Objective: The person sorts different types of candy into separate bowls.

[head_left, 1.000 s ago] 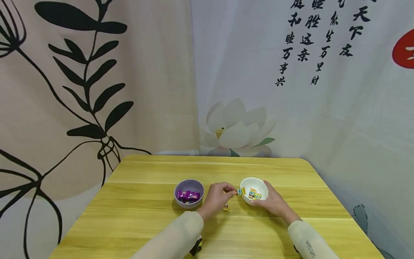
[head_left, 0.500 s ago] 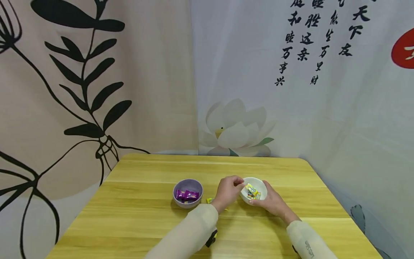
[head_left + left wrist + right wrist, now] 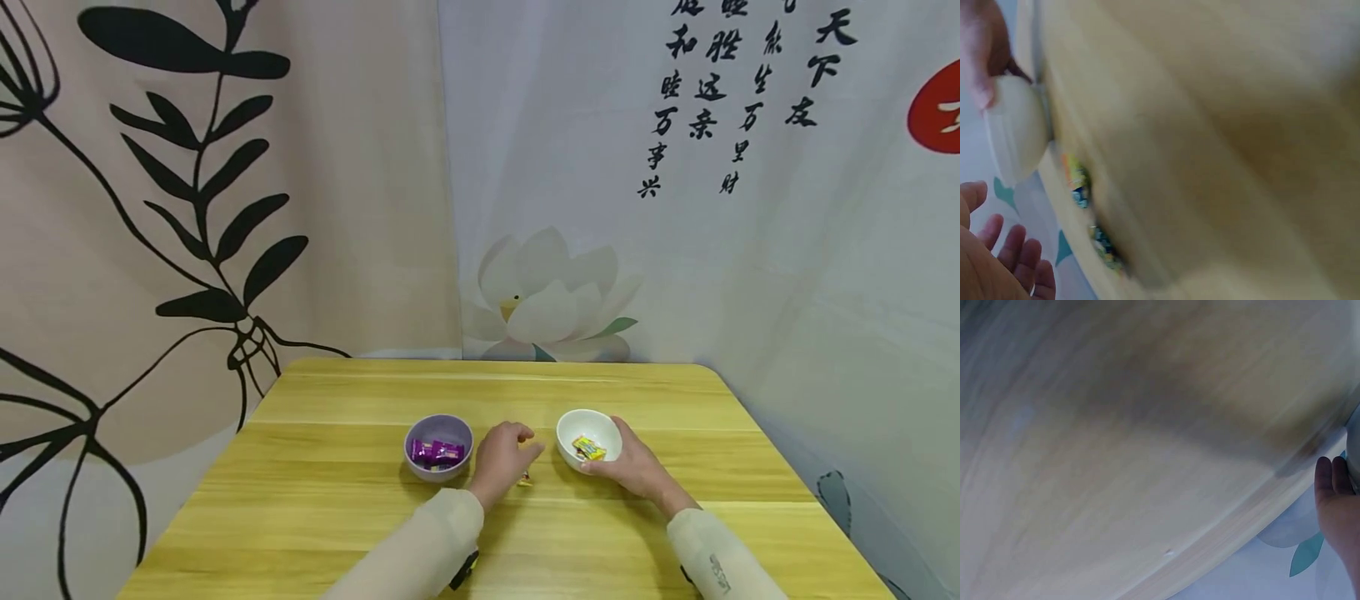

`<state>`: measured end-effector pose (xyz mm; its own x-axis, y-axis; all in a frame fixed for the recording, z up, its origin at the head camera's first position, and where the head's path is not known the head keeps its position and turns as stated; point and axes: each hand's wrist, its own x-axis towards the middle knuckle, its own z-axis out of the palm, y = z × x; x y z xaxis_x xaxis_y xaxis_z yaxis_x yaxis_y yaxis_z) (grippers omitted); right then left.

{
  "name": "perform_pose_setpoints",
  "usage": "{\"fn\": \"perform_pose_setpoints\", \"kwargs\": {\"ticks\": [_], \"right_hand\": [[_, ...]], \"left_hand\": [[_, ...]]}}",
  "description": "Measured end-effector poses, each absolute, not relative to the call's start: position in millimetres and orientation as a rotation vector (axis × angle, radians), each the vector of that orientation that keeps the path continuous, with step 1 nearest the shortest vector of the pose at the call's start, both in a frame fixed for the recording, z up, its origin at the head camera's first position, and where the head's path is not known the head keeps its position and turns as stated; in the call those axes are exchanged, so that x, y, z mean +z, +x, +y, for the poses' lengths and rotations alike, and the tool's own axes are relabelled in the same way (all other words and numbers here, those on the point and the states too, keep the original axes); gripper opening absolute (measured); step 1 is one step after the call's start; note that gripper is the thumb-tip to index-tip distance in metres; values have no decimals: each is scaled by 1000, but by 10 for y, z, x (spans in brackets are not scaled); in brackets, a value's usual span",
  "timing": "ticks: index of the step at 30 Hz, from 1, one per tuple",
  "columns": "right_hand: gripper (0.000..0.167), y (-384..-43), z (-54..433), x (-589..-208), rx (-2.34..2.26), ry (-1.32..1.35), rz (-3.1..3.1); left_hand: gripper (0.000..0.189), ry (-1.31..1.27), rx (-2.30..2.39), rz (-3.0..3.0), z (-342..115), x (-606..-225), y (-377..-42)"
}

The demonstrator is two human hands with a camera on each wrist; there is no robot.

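Note:
My right hand (image 3: 637,467) holds the white bowl (image 3: 566,454) from its right side, with the thumb at the near rim. Yellow-wrapped candies (image 3: 588,449) lie inside that bowl. To its left, my left hand (image 3: 504,460) hovers over the table, fingers loosely bent and apart, holding nothing. In the left wrist view, two small wrapped candies lie on the table near this hand: an orange-yellow candy (image 3: 1077,180) and a darker one (image 3: 1105,248). One candy (image 3: 524,479) peeks out beside the left hand in the head view, partly hidden by it.
A purple bowl (image 3: 411,467) with purple-wrapped candies (image 3: 437,453) stands left of my left hand. The wooden table (image 3: 360,533) ends at a printed curtain (image 3: 375,208) behind the bowls.
My left hand pinched a yellow candy, carried it to the white bowl's rim and let it go, then drew back left with nothing in it. My right hand stays on the bowl.

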<state>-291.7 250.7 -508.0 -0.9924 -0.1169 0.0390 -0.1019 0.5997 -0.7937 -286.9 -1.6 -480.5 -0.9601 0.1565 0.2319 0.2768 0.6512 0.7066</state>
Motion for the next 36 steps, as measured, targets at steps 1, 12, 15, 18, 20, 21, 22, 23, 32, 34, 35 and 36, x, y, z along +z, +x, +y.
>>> {"fn": "perform_pose_setpoints", "kwargs": {"ticks": [1, 12, 15, 18, 20, 21, 22, 23, 32, 34, 35, 36], "right_hand": [[109, -2919, 2511, -5085, -1382, -192, 2796], [109, -2929, 2535, -5102, -1376, -197, 2806], [112, -2916, 2533, -5097, -1373, -193, 2798], [112, -2904, 2528, -5096, -1370, -177, 2793], [112, -2899, 2526, -5098, -1361, -178, 2800], [111, -2897, 2523, -5097, -1366, -173, 2799], [111, -2900, 2521, -5098, -1370, -169, 2798], [110, -2900, 2520, -5099, -1371, -172, 2800], [110, -2908, 2527, -5105, -1375, -196, 2815], [111, -2915, 2528, -5106, -1379, -189, 2810], [111, -2919, 2529, -5108, -1380, -187, 2809], [111, -2920, 2531, -5109, -1379, -186, 2809]], "left_hand": [[26, -364, -1158, -2722, -26, -4826, -2848], [33, -331, -843, -2756, -102, -5066, -2647], [38, -291, -754, -2800, -110, -5117, -2632], [45, -273, -642, -2843, -99, -5148, -2632], [48, -261, -587, -2882, -82, -5153, -2634], [49, -258, -564, -2898, -71, -5155, -2637], [50, -253, -542, -2918, -60, -5159, -2640], [51, -251, -522, -2932, -49, -5165, -2642], [34, -419, -436, -2849, -42, -5230, -2659], [32, -450, -420, -2839, -52, -5238, -2674], [31, -461, -415, -2834, -57, -5243, -2683], [30, -471, -408, -2833, -62, -5243, -2688]]}}
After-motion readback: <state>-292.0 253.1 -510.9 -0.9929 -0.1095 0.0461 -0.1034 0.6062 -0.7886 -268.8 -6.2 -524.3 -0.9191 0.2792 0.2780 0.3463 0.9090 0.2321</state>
